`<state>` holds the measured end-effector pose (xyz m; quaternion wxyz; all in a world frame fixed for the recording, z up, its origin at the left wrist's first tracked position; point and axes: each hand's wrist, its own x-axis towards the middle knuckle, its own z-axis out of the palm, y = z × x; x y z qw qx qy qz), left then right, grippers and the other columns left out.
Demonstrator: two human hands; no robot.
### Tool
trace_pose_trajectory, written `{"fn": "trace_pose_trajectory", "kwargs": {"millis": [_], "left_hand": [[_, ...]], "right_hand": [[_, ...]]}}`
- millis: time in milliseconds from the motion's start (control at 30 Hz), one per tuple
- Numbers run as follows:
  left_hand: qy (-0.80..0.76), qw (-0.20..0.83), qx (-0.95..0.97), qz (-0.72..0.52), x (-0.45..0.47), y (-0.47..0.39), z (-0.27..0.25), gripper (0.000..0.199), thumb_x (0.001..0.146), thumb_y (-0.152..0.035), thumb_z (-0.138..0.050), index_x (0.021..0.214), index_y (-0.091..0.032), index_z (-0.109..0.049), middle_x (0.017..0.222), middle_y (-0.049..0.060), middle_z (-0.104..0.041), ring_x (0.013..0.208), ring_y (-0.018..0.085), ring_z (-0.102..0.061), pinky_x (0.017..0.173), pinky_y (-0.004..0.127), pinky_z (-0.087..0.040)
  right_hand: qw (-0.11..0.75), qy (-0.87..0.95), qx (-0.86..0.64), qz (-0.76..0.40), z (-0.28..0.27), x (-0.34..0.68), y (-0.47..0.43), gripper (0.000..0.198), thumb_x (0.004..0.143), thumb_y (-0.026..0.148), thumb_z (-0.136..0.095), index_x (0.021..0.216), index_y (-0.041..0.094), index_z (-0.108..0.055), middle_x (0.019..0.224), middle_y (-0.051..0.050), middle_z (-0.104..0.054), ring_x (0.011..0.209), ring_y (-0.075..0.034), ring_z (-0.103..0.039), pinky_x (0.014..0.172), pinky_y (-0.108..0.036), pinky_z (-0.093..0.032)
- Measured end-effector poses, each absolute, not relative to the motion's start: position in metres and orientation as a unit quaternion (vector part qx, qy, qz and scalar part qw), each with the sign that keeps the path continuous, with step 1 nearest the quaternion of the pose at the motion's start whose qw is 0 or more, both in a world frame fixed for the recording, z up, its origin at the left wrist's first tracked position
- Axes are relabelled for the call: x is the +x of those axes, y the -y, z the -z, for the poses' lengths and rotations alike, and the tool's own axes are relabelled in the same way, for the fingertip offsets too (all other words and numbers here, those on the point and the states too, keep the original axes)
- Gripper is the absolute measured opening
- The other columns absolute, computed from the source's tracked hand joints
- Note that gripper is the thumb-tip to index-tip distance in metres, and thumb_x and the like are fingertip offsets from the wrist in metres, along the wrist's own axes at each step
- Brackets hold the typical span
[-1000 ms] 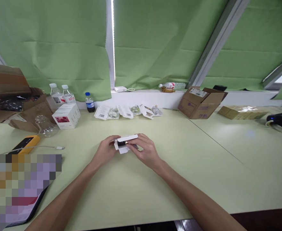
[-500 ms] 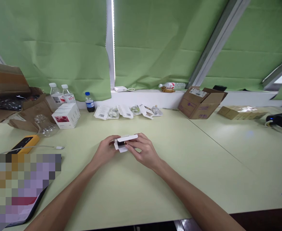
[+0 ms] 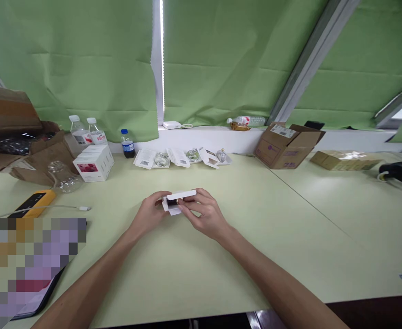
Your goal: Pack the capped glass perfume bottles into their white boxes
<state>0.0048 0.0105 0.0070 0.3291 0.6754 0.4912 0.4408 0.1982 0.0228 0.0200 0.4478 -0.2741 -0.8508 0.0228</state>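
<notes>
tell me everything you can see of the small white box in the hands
The small white cardboard-looking box is open, its opening facing the viewer. A long flap spans the top edge; smaller flaps stick out at the left and bottom. Something dark with a bright glint shows inside, too small to identify. The left hand grips its left side; the right hand has fingertips at the opening, hiding its right end.

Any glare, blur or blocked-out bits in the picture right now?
In the head view, the window gap is blown out white; glare brightens the yellowish boxes and nearby tabletop; the black object at the right edge looks smeared; mosaic blocks hide most of the dark-edged device, lower left.
</notes>
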Motion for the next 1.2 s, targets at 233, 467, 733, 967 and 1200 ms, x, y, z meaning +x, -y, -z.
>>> {"fn": "trace_pose_trajectory", "kwargs": {"millis": [233, 467, 733, 967, 1200], "left_hand": [[-0.467, 0.367, 0.665, -0.453, 0.006, -0.010, -0.012, 0.039, 0.073, -0.028, -0.064, 0.111, -0.022, -0.064, 0.113, 0.004, -0.067, 0.101, 0.023, -0.062, 0.089, 0.034, -0.048], [-0.483, 0.415, 0.635, -0.437, 0.004, -0.012, -0.011, 0.039, 0.072, -0.039, -0.067, 0.107, -0.020, -0.067, 0.109, 0.005, -0.069, 0.100, 0.026, -0.063, 0.088, 0.038, -0.049], [-0.469, 0.502, 0.593, -0.420, 0.001, -0.010, -0.016, 0.047, 0.076, -0.041, -0.065, 0.117, -0.018, -0.061, 0.120, 0.008, -0.064, 0.106, 0.026, -0.062, 0.089, 0.037, -0.048], [-0.434, 0.514, 0.583, -0.456, 0.002, -0.008, -0.022, 0.047, 0.076, -0.038, -0.066, 0.118, -0.018, -0.059, 0.122, 0.009, -0.062, 0.109, 0.025, -0.059, 0.092, 0.037, -0.047], [-0.420, 0.463, 0.570, -0.533, 0.007, -0.007, -0.026, 0.038, 0.081, -0.038, -0.061, 0.111, -0.016, -0.059, 0.119, 0.010, -0.063, 0.107, 0.023, -0.059, 0.090, 0.034, -0.046]], "right_hand": [[0.466, 0.847, -0.255, 0.006, -0.021, 0.200, -0.024, 0.020, 0.085, 0.021, -0.058, 0.100, 0.026, -0.069, 0.085, -0.004, -0.068, 0.083, -0.019, -0.060, 0.090, -0.044, -0.045], [0.548, 0.788, -0.280, -0.014, -0.028, 0.206, -0.023, 0.025, 0.084, 0.017, -0.057, 0.106, 0.025, -0.064, 0.102, -0.007, -0.065, 0.099, -0.022, -0.058, 0.089, -0.043, -0.048], [0.555, 0.750, -0.331, -0.140, -0.028, 0.204, -0.023, 0.025, 0.087, 0.027, -0.055, 0.111, 0.023, -0.056, 0.120, -0.011, -0.054, 0.112, -0.023, -0.052, 0.083, -0.039, -0.053], [0.535, 0.699, -0.337, -0.333, -0.022, 0.200, -0.023, 0.049, 0.083, 0.034, -0.061, 0.127, 0.026, -0.042, 0.120, -0.008, -0.057, 0.104, -0.020, -0.058, 0.090, -0.039, -0.051], [0.520, 0.633, -0.341, -0.461, -0.024, 0.199, -0.024, 0.057, 0.082, 0.042, -0.060, 0.133, 0.024, -0.039, 0.116, -0.009, -0.063, 0.103, -0.022, -0.060, 0.091, -0.040, -0.046]]}}
